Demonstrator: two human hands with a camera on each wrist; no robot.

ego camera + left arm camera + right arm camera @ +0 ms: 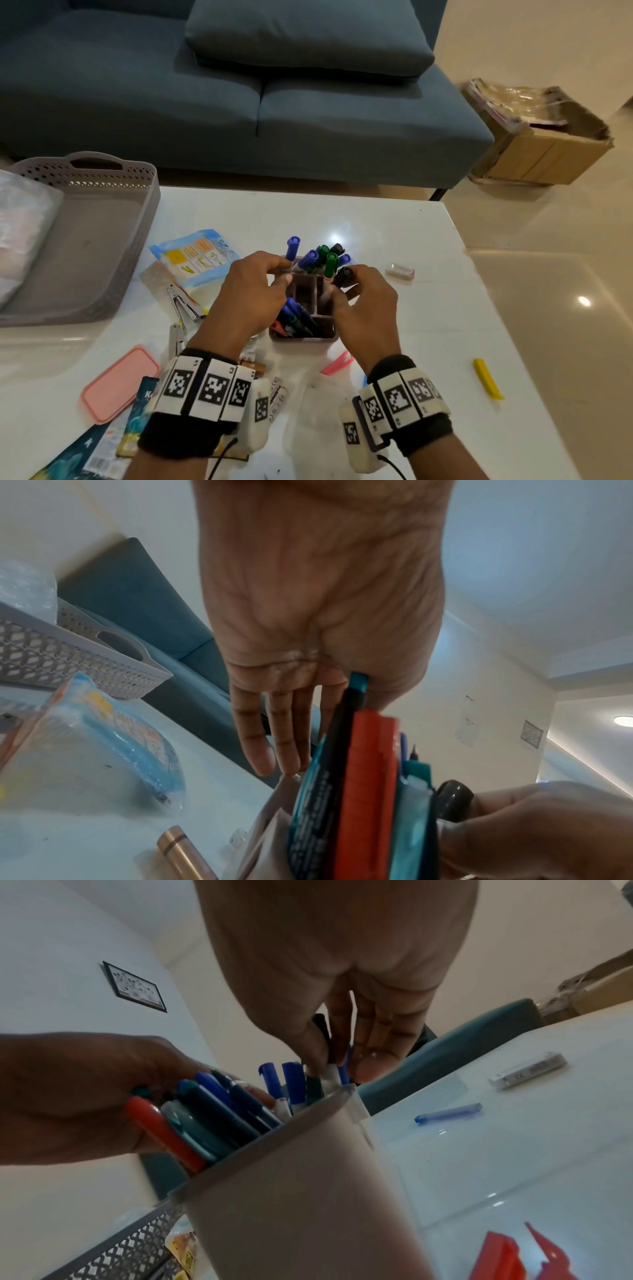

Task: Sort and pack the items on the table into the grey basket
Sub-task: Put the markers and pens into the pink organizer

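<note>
1. Centrally, the right hand (363, 301) pinches a black marker (343, 276) between thumb and fingertips, at the right side of the pen holder (301, 337); the marker's cap stands above the holder's rim.
2. Left hand (246, 294): fingers curled over the holder's left rim, pressed against a bundle of pens (205, 1118) leaning in the near-left compartment. Whether it grips the pens or only the holder, I cannot tell.
3. Pen holder: one, mauve, divided into compartments, upright on the white table (411, 342), between the two hands.
4. Markers standing in the far compartments: three blue-capped, two green-capped and one black-capped are visible in the head view, besides the one pinched.
5. Grey basket (102, 260): one, perforated walls, handle cut-out, at the table's far-left corner, well apart from the holder; a clear plastic bag (20, 233) lies against its left side.
6. Loose items on the table: one blue packet (195, 257), one pink lid (120, 383), one pink clip (337, 363), one yellow clip (488, 378), one small clear box (399, 271), one stapler (183, 301) left of the holder.
</note>
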